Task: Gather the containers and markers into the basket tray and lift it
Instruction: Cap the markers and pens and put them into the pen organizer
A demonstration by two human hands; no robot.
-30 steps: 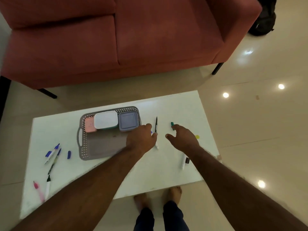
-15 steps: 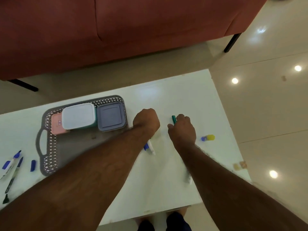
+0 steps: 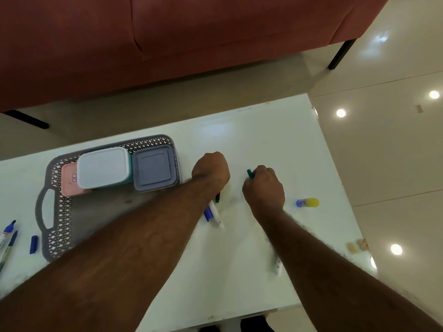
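Note:
A grey basket tray (image 3: 54, 226) lies on the left of the white table (image 3: 263, 130). It holds a pink container (image 3: 68, 180), a white-lidded teal container (image 3: 103, 167) and a grey container (image 3: 153, 171). Just right of the tray, my left hand (image 3: 211, 171) is closed on a dark marker (image 3: 217, 197), whose end shows below the fist. A white and blue marker (image 3: 214, 215) lies under that wrist. My right hand (image 3: 263, 188) is closed around a green marker (image 3: 250, 174). Another white marker (image 3: 278, 267) pokes out from under my right forearm.
A yellow and blue cap piece (image 3: 308, 202) lies right of my right hand. Several blue markers (image 3: 8, 232) and a blue cap (image 3: 34, 244) lie left of the tray. A red sofa (image 3: 167, 39) stands behind the table. The table's right edge drops to tiled floor.
Both hands went from open and reaching to closed on markers: the left on the dark one, the right on the green one. The camera has moved closer and lower over the table.

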